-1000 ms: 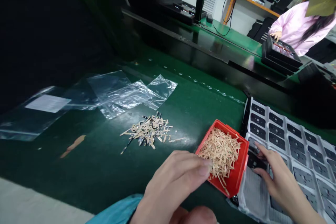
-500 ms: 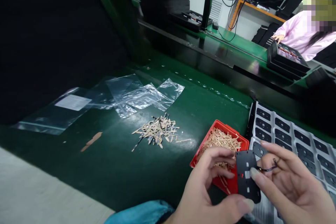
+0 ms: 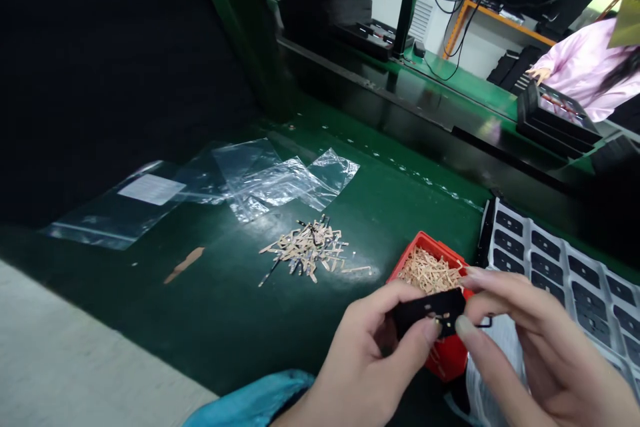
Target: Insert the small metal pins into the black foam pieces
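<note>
You have tilted the plate (image 3: 414,311) nearly edge-on above the red bin (image 3: 451,355), bringing its openings between your thumbs for close handling. Your left hand's (image 3: 373,350) grip is clamped on the plate, your right hand's (image 3: 530,340) on the strip (image 3: 488,322) at its end. The white label (image 3: 151,189) bears no readable writing.

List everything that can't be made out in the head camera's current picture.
All in the head view:
- Perforated black plate: left end hidden by the left hand.
- Red bin: middle hidden by the plate and both hands.
- Compartmented tray: cut off by the right edge, partly hidden by the right hand.
- White label: any print is too small to read.
</note>
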The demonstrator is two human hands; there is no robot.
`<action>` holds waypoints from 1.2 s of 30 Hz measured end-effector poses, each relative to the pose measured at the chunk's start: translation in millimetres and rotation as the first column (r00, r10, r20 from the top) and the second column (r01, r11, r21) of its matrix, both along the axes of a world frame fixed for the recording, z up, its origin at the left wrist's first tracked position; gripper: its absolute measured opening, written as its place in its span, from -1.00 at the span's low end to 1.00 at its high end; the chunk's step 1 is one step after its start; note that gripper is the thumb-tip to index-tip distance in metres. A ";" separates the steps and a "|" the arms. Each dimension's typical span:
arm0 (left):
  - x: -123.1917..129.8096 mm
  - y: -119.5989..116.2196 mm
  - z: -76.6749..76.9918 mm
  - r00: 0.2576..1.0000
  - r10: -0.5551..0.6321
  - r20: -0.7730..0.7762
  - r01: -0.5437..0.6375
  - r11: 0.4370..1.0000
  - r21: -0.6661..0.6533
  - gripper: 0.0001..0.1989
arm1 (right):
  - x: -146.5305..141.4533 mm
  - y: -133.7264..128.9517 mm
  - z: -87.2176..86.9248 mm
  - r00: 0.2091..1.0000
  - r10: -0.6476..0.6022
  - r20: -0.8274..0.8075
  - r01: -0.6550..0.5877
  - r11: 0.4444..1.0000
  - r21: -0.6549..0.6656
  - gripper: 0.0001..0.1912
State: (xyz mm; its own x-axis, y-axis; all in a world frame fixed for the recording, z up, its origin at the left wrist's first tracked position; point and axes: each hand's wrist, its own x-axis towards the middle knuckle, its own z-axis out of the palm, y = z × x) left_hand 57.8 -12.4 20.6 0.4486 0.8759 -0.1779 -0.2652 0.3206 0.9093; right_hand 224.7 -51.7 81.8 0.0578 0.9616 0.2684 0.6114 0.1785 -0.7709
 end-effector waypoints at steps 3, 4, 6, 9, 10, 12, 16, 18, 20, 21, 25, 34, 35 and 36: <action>0.8 1.4 4.9 0.999 -0.018 -0.044 0.021 0.999 0.049 -0.89 | -0.6 5.8 -5.2 0.998 0.061 0.011 -0.061 0.997 -0.039 -0.58; 0.5 0.9 5.5 0.997 -0.019 -0.068 0.024 0.997 0.072 -0.88 | -1.1 6.7 -6.8 0.998 0.059 0.012 -0.058 0.997 -0.046 -0.59; -0.8 -1.0 5.2 0.993 -0.011 -0.121 0.027 0.991 0.128 -0.86 | -2.0 7.3 -8.8 0.999 0.053 0.012 -0.052 0.997 -0.048 -0.59; -3.6 -5.1 3.3 0.973 0.028 -0.228 0.022 0.976 0.216 -0.87 | -3.7 7.3 -9.6 0.998 0.066 -0.006 -0.066 0.997 -0.045 -0.59; -4.4 -6.5 2.8 0.965 0.053 -0.258 0.015 0.967 0.254 -0.87 | -4.3 7.4 -9.6 0.997 0.070 -0.016 -0.071 0.996 -0.046 -0.59; -5.7 -9.3 2.2 0.951 0.114 -0.289 -0.011 0.941 0.337 -0.85 | -5.4 7.8 -9.5 0.997 0.069 -0.022 -0.070 0.996 -0.050 -0.59; -7.7 -13.9 1.6 0.926 0.254 -0.279 -0.099 0.877 0.471 -0.74 | -5.3 8.4 -9.4 0.997 0.072 -0.032 -0.073 0.996 -0.053 -0.58; -9.1 -15.2 0.7 0.927 0.244 -0.284 -0.077 0.866 0.494 -0.73 | -4.0 8.7 -9.2 0.996 0.077 -0.045 -0.080 0.995 -0.058 -0.58; -10.9 -16.0 -0.3 0.932 0.221 -0.289 -0.050 0.864 0.500 -0.73 | -2.3 9.0 -8.8 0.994 0.097 -0.055 -0.100 0.993 -0.058 -0.58; -11.7 -16.2 -0.7 0.933 0.212 -0.292 -0.041 0.866 0.498 -0.72 | -1.4 9.1 -8.4 0.992 0.109 -0.060 -0.112 0.992 -0.057 -0.56; -13.8 -16.1 -0.1 0.938 0.190 -0.290 -0.029 0.877 0.479 -0.69 | -0.1 8.1 -6.4 0.987 0.131 -0.091 -0.137 0.989 -0.058 -0.55; -12.2 -14.2 5.4 0.967 0.126 -0.222 -0.017 0.899 0.437 -0.71 | -4.4 0.6 -3.3 0.982 -0.013 -0.187 -0.021 0.984 -0.177 -0.68; -12.1 -13.5 6.0 0.970 0.125 -0.211 -0.021 0.899 0.437 -0.70 | -3.6 0.8 -3.3 0.979 -0.017 -0.204 -0.023 0.981 -0.193 -0.69; -12.1 -12.7 6.5 0.973 0.119 -0.200 -0.020 0.900 0.435 -0.69 | -2.8 1.1 -3.1 0.974 -0.021 -0.224 -0.029 0.976 -0.217 -0.70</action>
